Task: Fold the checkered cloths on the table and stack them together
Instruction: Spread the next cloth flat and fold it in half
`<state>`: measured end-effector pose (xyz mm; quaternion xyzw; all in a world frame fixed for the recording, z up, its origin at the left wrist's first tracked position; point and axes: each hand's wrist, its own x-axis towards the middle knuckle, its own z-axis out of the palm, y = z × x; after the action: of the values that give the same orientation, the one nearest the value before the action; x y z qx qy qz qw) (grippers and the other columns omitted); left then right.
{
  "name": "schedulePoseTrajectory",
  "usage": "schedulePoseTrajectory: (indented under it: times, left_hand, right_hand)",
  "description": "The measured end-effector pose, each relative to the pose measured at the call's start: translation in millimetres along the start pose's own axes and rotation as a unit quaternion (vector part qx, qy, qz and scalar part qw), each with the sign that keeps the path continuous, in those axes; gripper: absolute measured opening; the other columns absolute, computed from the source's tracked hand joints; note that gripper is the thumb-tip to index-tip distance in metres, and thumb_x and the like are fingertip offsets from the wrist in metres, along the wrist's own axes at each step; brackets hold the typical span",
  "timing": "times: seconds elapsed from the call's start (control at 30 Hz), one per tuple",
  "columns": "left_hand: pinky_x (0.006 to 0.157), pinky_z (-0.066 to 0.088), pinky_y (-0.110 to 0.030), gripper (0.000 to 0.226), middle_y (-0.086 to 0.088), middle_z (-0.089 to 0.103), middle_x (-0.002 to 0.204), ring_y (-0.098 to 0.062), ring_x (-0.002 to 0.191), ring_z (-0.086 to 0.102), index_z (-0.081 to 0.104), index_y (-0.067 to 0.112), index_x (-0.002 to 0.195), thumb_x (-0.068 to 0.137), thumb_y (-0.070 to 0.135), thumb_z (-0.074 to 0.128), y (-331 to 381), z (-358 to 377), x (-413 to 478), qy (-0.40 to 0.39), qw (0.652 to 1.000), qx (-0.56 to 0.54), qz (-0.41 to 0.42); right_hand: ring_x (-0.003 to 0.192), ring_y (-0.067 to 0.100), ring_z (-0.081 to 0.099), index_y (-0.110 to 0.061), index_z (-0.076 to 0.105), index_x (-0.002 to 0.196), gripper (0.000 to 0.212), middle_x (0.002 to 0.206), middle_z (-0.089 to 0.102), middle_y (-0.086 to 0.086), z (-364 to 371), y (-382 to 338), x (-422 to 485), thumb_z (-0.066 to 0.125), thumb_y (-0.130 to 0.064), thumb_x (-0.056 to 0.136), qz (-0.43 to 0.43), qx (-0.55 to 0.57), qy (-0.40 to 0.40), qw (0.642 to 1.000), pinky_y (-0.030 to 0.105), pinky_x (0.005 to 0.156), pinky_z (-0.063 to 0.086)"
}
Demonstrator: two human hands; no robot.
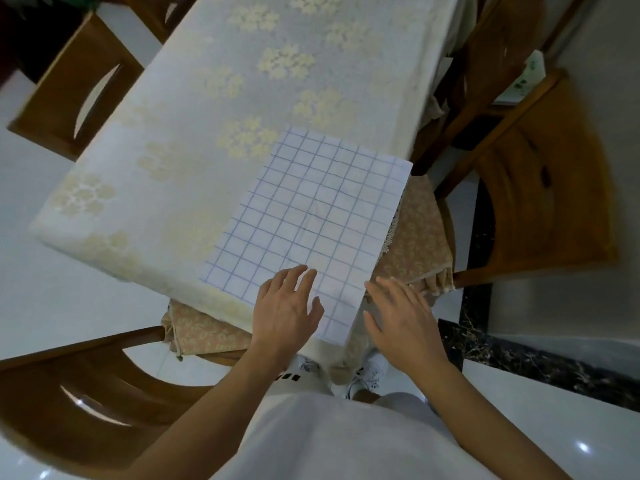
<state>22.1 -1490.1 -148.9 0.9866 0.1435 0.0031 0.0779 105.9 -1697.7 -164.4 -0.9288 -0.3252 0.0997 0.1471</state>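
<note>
Lying flat on the table (pixel 173 109), toward its 5 o'clock corner, is one checkered cloth (pixel 311 209). Left hand (pixel 285 313) rests open on the cloth's near edge; right hand (pixel 403 317) is open just beside it at 3 o'clock

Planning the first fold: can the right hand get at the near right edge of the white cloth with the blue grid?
Probably yes. The right hand hovers open beside the white blue-gridded cloth, nothing between its fingers and that edge.
</note>
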Motion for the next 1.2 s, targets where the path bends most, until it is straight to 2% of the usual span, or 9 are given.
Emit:
schedulePoseTrajectory:
  times: [0.1,0.23,0.3,0.4,0.6,0.73,0.87,1.03,1.2]
  left_hand:
    - [0.097,0.049,-0.043,0.046,-0.004,0.061,0.133,-0.025,0.119,0.058,0.059,0.018,0.131,0.088,0.035,0.063,-25.5,1.7,0.7,-0.015,0.999,-0.001,0.035]
    - [0.105,0.043,-0.040,0.047,-0.004,0.061,0.133,-0.024,0.120,0.058,0.059,0.016,0.132,0.087,0.030,0.063,-69.8,8.0,6.5,-0.019,0.987,-0.004,0.159]
    - [0.106,0.041,-0.040,0.045,-0.005,0.060,0.135,-0.023,0.122,0.056,0.058,0.016,0.132,0.089,0.029,0.060,-93.0,12.0,12.0,-0.022,0.976,-0.010,0.217]
    - [0.108,0.041,-0.041,0.046,-0.006,0.057,0.138,-0.024,0.126,0.053,0.056,0.015,0.135,0.091,0.030,0.056,-125.1,21.6,18.5,-0.048,0.956,-0.011,0.290]
    - [0.109,0.040,-0.046,0.047,-0.010,0.052,0.146,-0.027,0.133,0.048,0.054,0.013,0.137,0.093,0.030,0.055,-173.9,40.5,26.7,-0.097,0.904,0.008,0.416]
    - [0.110,0.039,-0.046,0.049,-0.009,0.048,0.149,-0.028,0.136,0.046,0.050,0.010,0.141,0.097,0.033,0.053,-192.1,52.4,29.0,-0.100,0.888,0.001,0.450]
    - [0.110,0.040,-0.047,0.047,-0.010,0.049,0.148,-0.029,0.136,0.047,0.052,0.009,0.141,0.100,0.032,0.050,-199.3,61.8,28.0,-0.074,0.883,-0.005,0.464]
    - [0.109,0.040,-0.049,0.044,-0.010,0.048,0.149,-0.030,0.137,0.046,0.052,0.008,0.140,0.101,0.028,0.051,-202.4,71.4,28.0,-0.058,0.880,0.008,0.472]
    - [0.107,0.042,-0.048,0.051,-0.010,0.050,0.147,-0.031,0.135,0.048,0.051,0.007,0.140,0.091,0.011,0.067,-200.5,71.5,31.0,-0.051,0.881,0.004,0.471]
  right_hand:
    - [0.129,0.027,0.051,-0.016,0.057,0.135,0.049,0.134,0.058,0.007,1.9,-12.2,1.4,0.049,-0.037,0.091,0.002,-0.005,0.002,1.000,0.049,0.107,0.043]
    - [0.129,0.027,0.052,-0.014,0.058,0.135,0.049,0.135,0.059,0.007,16.2,-31.3,3.6,0.039,-0.037,0.096,-0.003,-0.019,0.003,1.000,0.048,0.107,0.044]
    - [0.131,0.025,0.051,-0.015,0.055,0.138,0.049,0.139,0.057,0.006,26.2,-41.3,7.4,0.038,-0.037,0.097,-0.001,-0.032,-0.003,0.999,0.045,0.109,0.044]
    - [0.134,0.028,0.050,-0.013,0.052,0.141,0.048,0.143,0.054,0.009,45.5,-58.0,11.7,0.049,-0.033,0.098,-0.009,-0.052,-0.015,0.998,0.044,0.109,0.040]
    - [0.144,0.031,0.036,-0.010,0.042,0.148,0.057,0.155,0.038,0.014,88.4,-84.2,11.2,0.042,-0.039,0.100,-0.058,-0.121,-0.071,0.988,0.045,0.117,0.030]
    - [0.147,0.032,0.031,-0.010,0.037,0.151,0.060,0.159,0.032,0.013,105.5,-98.4,13.0,0.031,-0.041,0.100,-0.068,-0.139,-0.095,0.983,0.046,0.116,0.033]
    - [0.146,0.033,0.032,-0.008,0.038,0.151,0.056,0.158,0.035,0.013,116.9,-106.8,15.7,0.037,-0.038,0.104,-0.078,-0.147,-0.091,0.982,0.047,0.115,0.036]
    - [0.146,0.034,0.032,-0.006,0.037,0.151,0.058,0.158,0.034,0.012,117.6,-110.6,16.4,0.030,-0.038,0.103,-0.069,-0.158,-0.095,0.980,0.049,0.114,0.036]
    - [0.147,0.032,0.030,-0.006,0.036,0.151,0.058,0.159,0.034,0.011,116.9,-114.5,15.9,0.031,-0.038,0.103,-0.050,-0.150,-0.097,0.983,0.050,0.114,0.036]
